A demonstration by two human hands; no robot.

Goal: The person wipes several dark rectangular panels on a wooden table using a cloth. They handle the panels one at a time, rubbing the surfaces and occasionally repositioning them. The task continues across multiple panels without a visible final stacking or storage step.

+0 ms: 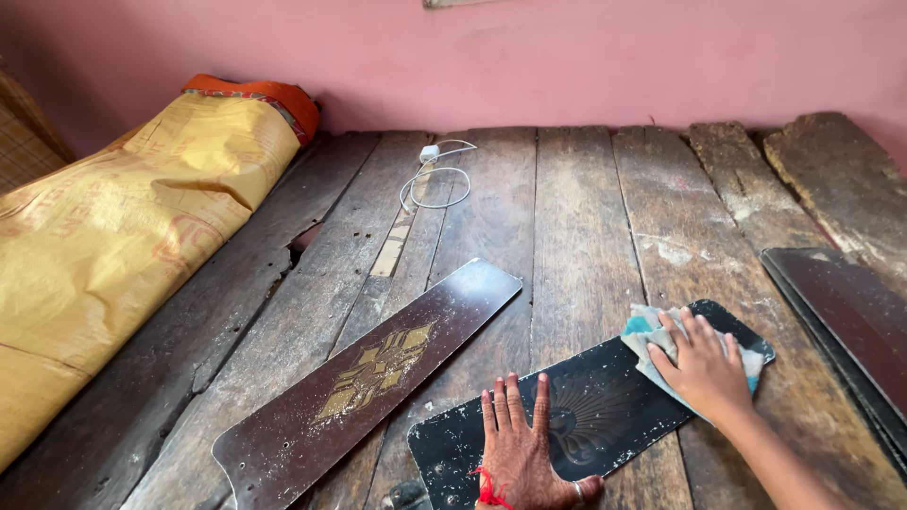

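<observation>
A dark fan blade [605, 397] with a sunburst pattern lies flat on the wooden planks in front of me. My left hand [521, 449] presses palm-down on its near part, fingers spread, a red thread at the wrist. My right hand [704, 364] presses a light blue and white cloth [647, 332] onto the blade's far end. A second brown fan blade [368, 373] with a gold ornament lies to the left, dusty and untouched.
Rough wooden planks [586, 208] form the surface, with a gap near the left. A yellow sack-covered bundle [123, 227] lies along the left side. A white charger with cable [435, 179] rests at the back. More dark blades [850, 321] stack at the right edge. A pink wall stands behind.
</observation>
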